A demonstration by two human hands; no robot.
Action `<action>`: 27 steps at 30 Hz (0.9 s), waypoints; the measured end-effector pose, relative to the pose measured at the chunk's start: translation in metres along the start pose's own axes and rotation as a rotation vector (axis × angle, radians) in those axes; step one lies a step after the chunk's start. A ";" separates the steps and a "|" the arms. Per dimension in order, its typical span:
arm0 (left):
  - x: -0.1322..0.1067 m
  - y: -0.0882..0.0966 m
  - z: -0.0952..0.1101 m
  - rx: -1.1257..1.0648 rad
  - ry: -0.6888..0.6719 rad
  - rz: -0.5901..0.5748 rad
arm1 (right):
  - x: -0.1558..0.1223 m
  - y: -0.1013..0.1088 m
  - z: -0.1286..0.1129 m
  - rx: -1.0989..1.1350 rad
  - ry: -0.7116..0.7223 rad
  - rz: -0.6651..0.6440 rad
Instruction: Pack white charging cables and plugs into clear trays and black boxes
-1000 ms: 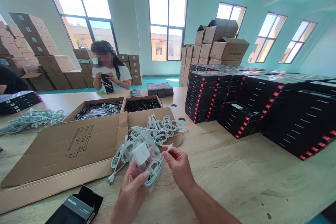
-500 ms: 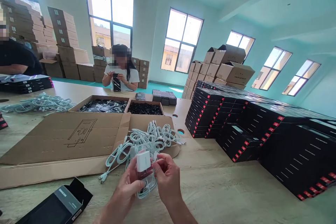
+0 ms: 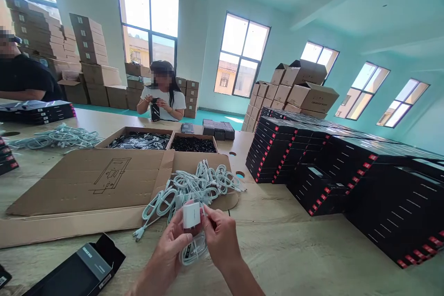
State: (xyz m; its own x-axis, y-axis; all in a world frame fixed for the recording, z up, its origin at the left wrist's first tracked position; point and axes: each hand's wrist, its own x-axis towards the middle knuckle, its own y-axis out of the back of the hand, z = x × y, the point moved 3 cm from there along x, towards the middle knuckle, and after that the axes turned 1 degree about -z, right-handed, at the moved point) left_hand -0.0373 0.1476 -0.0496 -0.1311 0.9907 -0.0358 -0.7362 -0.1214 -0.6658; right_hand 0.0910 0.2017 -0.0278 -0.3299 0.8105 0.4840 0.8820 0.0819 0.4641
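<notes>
My left hand and my right hand are both closed on a clear plastic bag that holds a white charger block and a coiled pale cable. I hold it just above the wooden table, near its front edge. Right behind it lies a heap of coiled pale cables on a flattened cardboard flap. An open black product box lies to the lower left of my left hand.
Two open cartons of small dark parts stand behind the cardboard sheet. Stacks of black boxes with red tabs fill the table's right side. A person in white sits opposite; another in black is far left. More cables lie left.
My right hand has come in from holding the cable's plug end and now grips the bag beside my left hand. The view has tilted up a little.
</notes>
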 end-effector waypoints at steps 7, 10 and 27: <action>-0.001 0.000 0.001 -0.025 -0.017 0.016 | 0.000 0.001 -0.002 -0.139 0.051 -0.098; -0.002 0.001 0.000 -0.041 -0.011 0.013 | 0.002 -0.001 -0.005 -0.259 0.049 -0.137; -0.010 0.011 0.017 -0.196 0.021 0.008 | 0.001 -0.001 0.007 0.125 0.068 -0.369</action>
State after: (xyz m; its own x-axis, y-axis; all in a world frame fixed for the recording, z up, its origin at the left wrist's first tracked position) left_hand -0.0549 0.1357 -0.0438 -0.1213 0.9910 -0.0559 -0.5912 -0.1174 -0.7979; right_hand 0.0927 0.2065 -0.0332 -0.6502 0.6736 0.3513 0.7327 0.4338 0.5244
